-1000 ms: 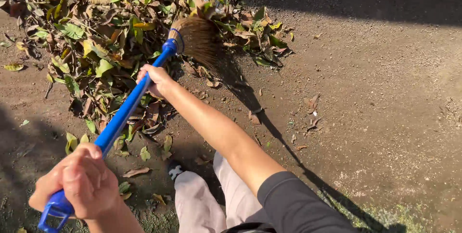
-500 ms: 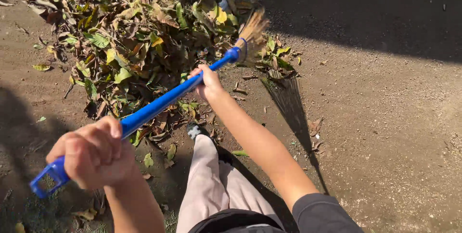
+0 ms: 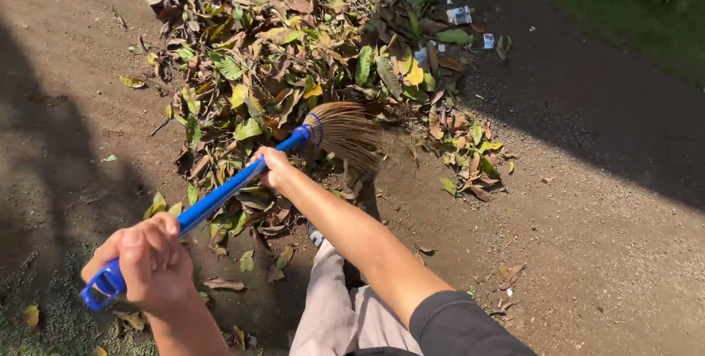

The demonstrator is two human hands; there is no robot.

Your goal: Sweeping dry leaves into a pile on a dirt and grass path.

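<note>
I hold a broom with a blue handle (image 3: 220, 196) and a brown bristle head (image 3: 349, 134). My left hand (image 3: 150, 262) grips the near end of the handle. My right hand (image 3: 273, 166) is closed around the handle just below the bristles. The bristle head rests at the near edge of a big pile of dry brown, yellow and green leaves (image 3: 294, 55) on the dirt ground.
Small scraps of litter (image 3: 459, 15) lie at the far right of the pile. Loose leaves (image 3: 470, 157) trail right of the bristles. Bare dirt (image 3: 587, 216) spreads to the right, shaded at top right. My trouser leg (image 3: 330, 304) is below.
The broom head swung from the pile's right edge, lifted, and is now back down at the near side of the pile. The view shifted so more of the pile shows.
</note>
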